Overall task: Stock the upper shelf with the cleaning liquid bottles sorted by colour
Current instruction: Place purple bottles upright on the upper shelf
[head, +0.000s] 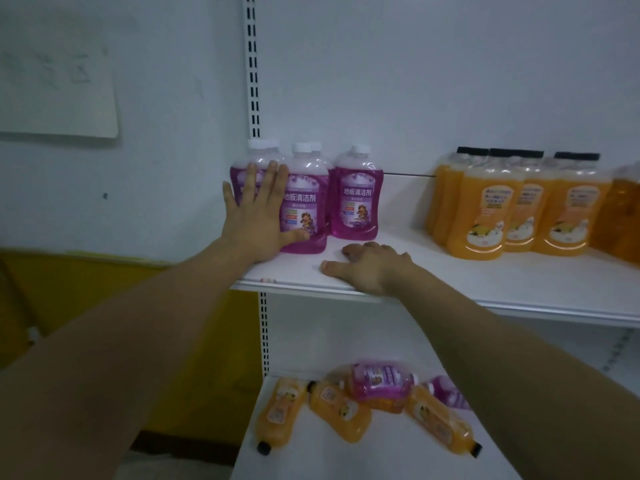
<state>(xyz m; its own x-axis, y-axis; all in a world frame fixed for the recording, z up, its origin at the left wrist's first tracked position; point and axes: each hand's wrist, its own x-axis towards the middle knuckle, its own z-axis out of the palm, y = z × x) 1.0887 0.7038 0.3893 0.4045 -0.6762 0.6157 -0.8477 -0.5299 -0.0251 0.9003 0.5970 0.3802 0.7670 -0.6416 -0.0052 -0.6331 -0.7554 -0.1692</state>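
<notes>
The left hand (pixel 258 216) is pressing flat, fingers straight and spread, against the front of the purple plastic bottles with white caps (pixel 304 202) that are standing upright at the left end of the white upper shelf (pixel 450 282). The right hand (pixel 370 268) is resting on the shelf's front edge, fingers loosely bent, its grip holding nothing. Orange plastic bottles with black caps (pixel 519 209) are standing grouped further right on the same shelf, well apart from the purple ones. On the white lower shelf (pixel 346 459), several orange bottles (pixel 341 410) and purple bottles (pixel 381 381) are lying mixed on their sides.
</notes>
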